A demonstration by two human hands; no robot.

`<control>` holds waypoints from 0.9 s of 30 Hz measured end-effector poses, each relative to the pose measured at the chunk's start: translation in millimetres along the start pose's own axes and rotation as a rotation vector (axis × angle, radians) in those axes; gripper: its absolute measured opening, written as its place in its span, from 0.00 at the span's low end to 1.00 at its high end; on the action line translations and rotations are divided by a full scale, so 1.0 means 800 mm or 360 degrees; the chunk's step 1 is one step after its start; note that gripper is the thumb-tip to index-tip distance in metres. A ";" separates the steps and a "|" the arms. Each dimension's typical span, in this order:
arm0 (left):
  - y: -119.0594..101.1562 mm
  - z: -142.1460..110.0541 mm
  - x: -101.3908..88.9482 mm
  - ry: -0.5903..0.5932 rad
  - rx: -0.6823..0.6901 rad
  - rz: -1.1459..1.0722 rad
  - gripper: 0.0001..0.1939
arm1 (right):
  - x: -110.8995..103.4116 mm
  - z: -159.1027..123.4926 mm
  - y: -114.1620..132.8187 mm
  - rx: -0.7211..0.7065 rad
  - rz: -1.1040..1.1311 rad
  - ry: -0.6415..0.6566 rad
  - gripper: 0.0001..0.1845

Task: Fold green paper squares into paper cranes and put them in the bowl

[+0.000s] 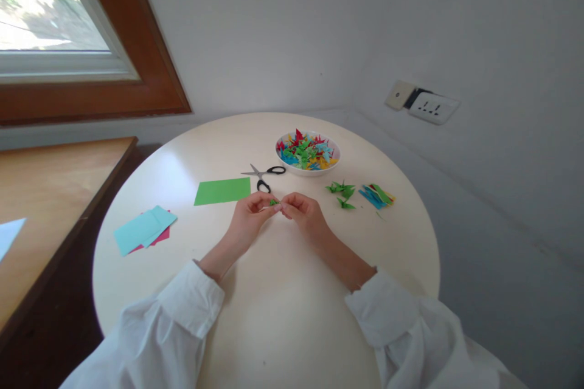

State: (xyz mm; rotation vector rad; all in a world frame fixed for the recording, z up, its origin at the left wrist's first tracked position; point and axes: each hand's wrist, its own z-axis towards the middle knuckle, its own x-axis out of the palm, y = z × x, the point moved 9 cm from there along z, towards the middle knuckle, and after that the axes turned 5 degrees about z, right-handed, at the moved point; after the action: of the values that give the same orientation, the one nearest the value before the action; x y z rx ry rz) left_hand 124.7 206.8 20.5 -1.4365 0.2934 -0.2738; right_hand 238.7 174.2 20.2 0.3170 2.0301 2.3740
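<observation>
Between my fingertips, over the middle of the round table, is a small folded piece of green paper (274,202). My left hand (253,214) pinches it from the left. From the right, my right hand (303,213) meets it with thumb and forefinger pressed together; most of the paper is hidden by the fingers. Just beyond my hands lie scissors (261,174) with black handles, blades apart. A green paper sheet (222,191) rests left of them. Several small green paper cranes (345,193) sit to the right of my right hand.
A white bowl (308,171) heaped with colourful paper cranes stands at the back of the white table (283,316). Coloured paper strips (376,196) lie at the right. Light blue sheets (141,230) overlap pink paper (163,236) at the left. Sockets (433,107) are on the right wall.
</observation>
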 end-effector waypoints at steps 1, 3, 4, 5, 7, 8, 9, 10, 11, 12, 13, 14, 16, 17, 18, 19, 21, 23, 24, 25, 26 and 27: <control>0.001 0.000 0.000 -0.0003 0.0000 -0.0008 0.10 | 0.000 0.000 0.002 -0.0017 -0.0010 0.0004 0.09; 0.002 0.000 -0.001 -0.0009 -0.0007 -0.0046 0.10 | 0.002 -0.001 0.004 -0.0034 -0.0024 0.0020 0.09; 0.003 0.000 -0.001 -0.0008 -0.0018 -0.0072 0.10 | 0.002 -0.002 0.004 -0.0036 -0.0031 0.0028 0.10; 0.004 0.000 0.000 -0.0004 -0.0031 -0.0097 0.10 | 0.003 -0.002 0.005 -0.0037 -0.0041 0.0034 0.10; 0.006 -0.001 0.001 0.0008 -0.0053 -0.0155 0.10 | 0.004 -0.003 0.006 -0.0044 -0.0060 0.0040 0.10; 0.006 -0.001 0.002 0.0016 -0.0065 -0.0189 0.10 | 0.004 -0.004 0.007 -0.0052 -0.0070 0.0039 0.10; 0.006 -0.001 0.003 0.0023 -0.0077 -0.0222 0.10 | 0.004 -0.005 0.008 -0.0064 -0.0079 0.0034 0.11; 0.007 -0.001 0.003 0.0028 -0.0088 -0.0251 0.10 | 0.004 -0.005 0.009 -0.0078 -0.0089 0.0027 0.11; 0.006 -0.002 0.004 0.0034 -0.0098 -0.0272 0.09 | 0.003 -0.006 0.011 -0.0096 -0.0097 0.0018 0.11; 0.006 -0.002 0.005 0.0043 -0.0108 -0.0288 0.09 | 0.003 -0.006 0.013 -0.0115 -0.0106 0.0011 0.11; 0.006 -0.002 0.006 0.0059 -0.0118 -0.0298 0.09 | 0.002 -0.007 0.014 -0.0133 -0.0114 0.0003 0.11; 0.005 -0.002 0.007 0.0078 -0.0126 -0.0303 0.09 | 0.002 -0.007 0.015 -0.0148 -0.0120 -0.0004 0.11; 0.005 -0.002 0.010 0.0117 -0.0137 -0.0308 0.09 | 0.000 -0.007 0.017 -0.0174 -0.0129 -0.0018 0.11; 0.004 -0.002 0.010 0.0127 -0.0137 -0.0307 0.09 | -0.001 -0.007 0.018 -0.0184 -0.0132 -0.0023 0.11; 0.004 -0.002 0.010 0.0128 -0.0133 -0.0303 0.09 | -0.001 -0.007 0.019 -0.0195 -0.0134 -0.0025 0.11; 0.004 -0.002 0.009 0.0124 -0.0124 -0.0295 0.09 | -0.001 -0.007 0.020 -0.0206 -0.0134 -0.0023 0.11; 0.003 -0.001 0.007 0.0102 -0.0097 -0.0279 0.08 | -0.001 -0.008 0.020 -0.0229 -0.0132 -0.0011 0.10; 0.003 0.000 0.005 0.0082 -0.0068 -0.0260 0.08 | 0.000 -0.009 0.020 -0.0249 -0.0130 -0.0002 0.09; 0.003 0.000 0.005 0.0078 -0.0057 -0.0253 0.08 | 0.000 -0.009 0.020 -0.0252 -0.0131 0.0000 0.09; 0.002 0.001 0.005 0.0073 -0.0048 -0.0250 0.08 | 0.000 -0.009 0.019 -0.0251 -0.0134 0.0001 0.08; 0.002 0.000 0.005 0.0070 -0.0043 -0.0248 0.08 | 0.000 -0.009 0.018 -0.0246 -0.0138 0.0001 0.08; 0.003 0.000 0.005 0.0069 -0.0042 -0.0248 0.08 | 0.000 -0.008 0.018 -0.0236 -0.0142 -0.0001 0.08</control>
State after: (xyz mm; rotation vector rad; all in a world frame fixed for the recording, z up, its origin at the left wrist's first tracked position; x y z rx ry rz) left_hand 128.2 205.9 18.4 -1.4831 0.2208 -0.4297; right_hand 239.8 165.3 33.0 0.2204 1.8129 2.4511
